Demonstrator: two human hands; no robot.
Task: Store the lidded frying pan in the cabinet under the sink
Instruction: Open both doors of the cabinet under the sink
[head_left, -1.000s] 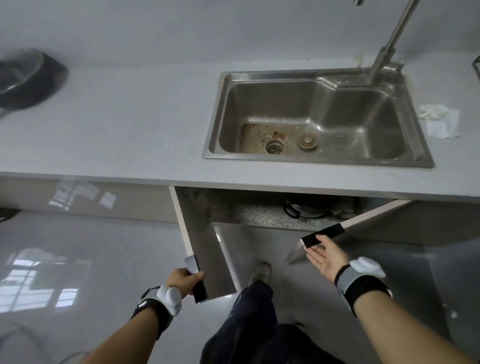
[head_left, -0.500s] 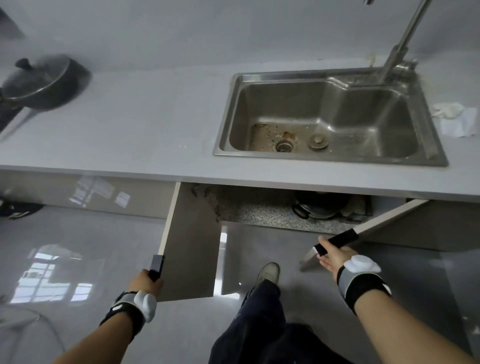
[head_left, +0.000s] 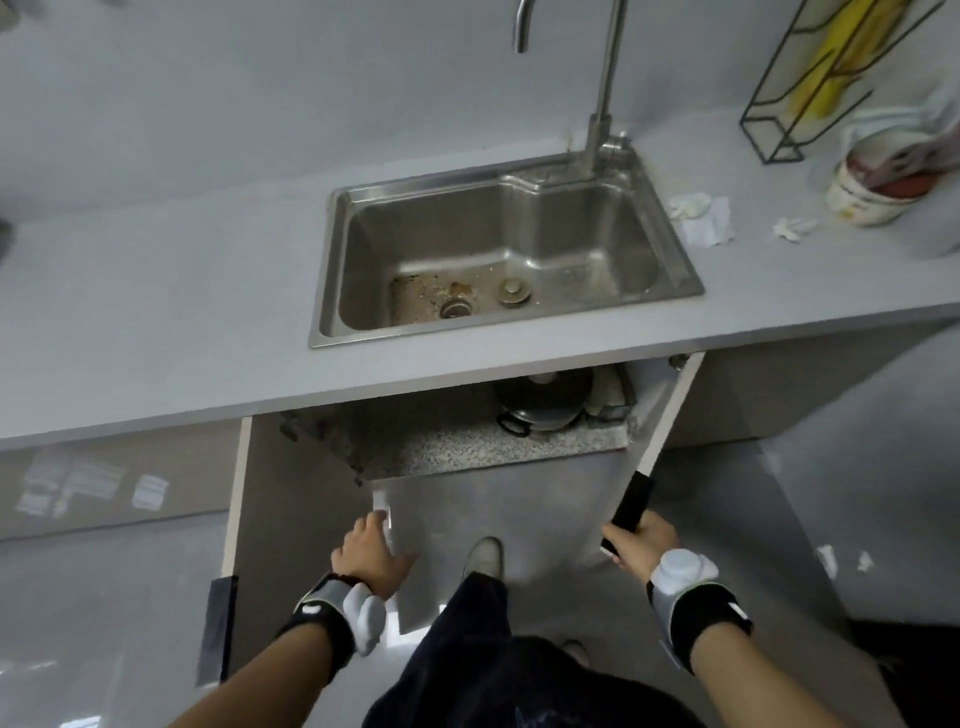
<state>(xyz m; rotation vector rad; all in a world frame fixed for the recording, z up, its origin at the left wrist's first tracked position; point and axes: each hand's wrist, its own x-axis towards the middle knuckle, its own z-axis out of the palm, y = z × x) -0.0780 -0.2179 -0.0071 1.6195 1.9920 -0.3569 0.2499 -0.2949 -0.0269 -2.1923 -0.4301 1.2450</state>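
Grey countertop (head_left: 156, 291) with steel sink (head_left: 670, 249) set in; under-sink cabinet (head_left: 467, 441) wide open below. Lidded pan (head_left: 543, 402) inside, far right on speckled floor. Right hand (head_left: 641, 540) clenched on black handle (head_left: 631, 501) of right door (head_left: 670, 410). Left hand (head_left: 371, 553) released, fingers spread, beside left door (head_left: 291, 519).

Left hand (head_left: 371, 553) lower centre of frame, fingers spread and empty, palm down, forearm running in from the bottom edge. Right hand (head_left: 641, 540) lower right, fist curled tight round the dark door handle (head_left: 628, 506), forearm angling in from bottom right. Both wrists wear bands.
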